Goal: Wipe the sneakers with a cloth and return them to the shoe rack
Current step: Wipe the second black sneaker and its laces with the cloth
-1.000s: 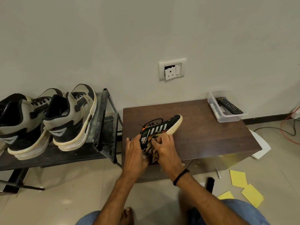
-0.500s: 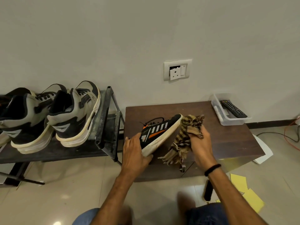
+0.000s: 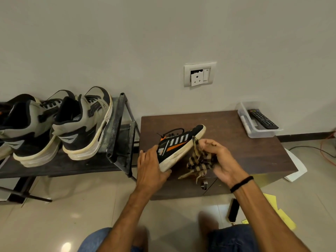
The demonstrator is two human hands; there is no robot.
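A person's left hand (image 3: pixel 151 166) clasps the heel of a black-and-orange sneaker (image 3: pixel 179 142), tilted toe-up over the near left corner of a dark wooden cabinet (image 3: pixel 236 142). The right hand (image 3: pixel 221 160) curls its fingers round a bunched checked cloth (image 3: pixel 200 160) just beside the sole. With the shoe held only at the heel, a hard wipe near the toe could likely twist it loose onto the tiled floor (image 3: pixel 72 206). The cloth's frayed tail might also catch the laces. To the left, grey high-top sneakers (image 3: pixel 81 124) sit on the metal shoe rack (image 3: pixel 116 128). A remote control (image 3: pixel 262 119) lies in a plastic tray (image 3: pixel 254 132) at the cabinet's far right, under a wall socket (image 3: pixel 200 74); yellow papers (image 3: pixel 285 219) litter the floor.
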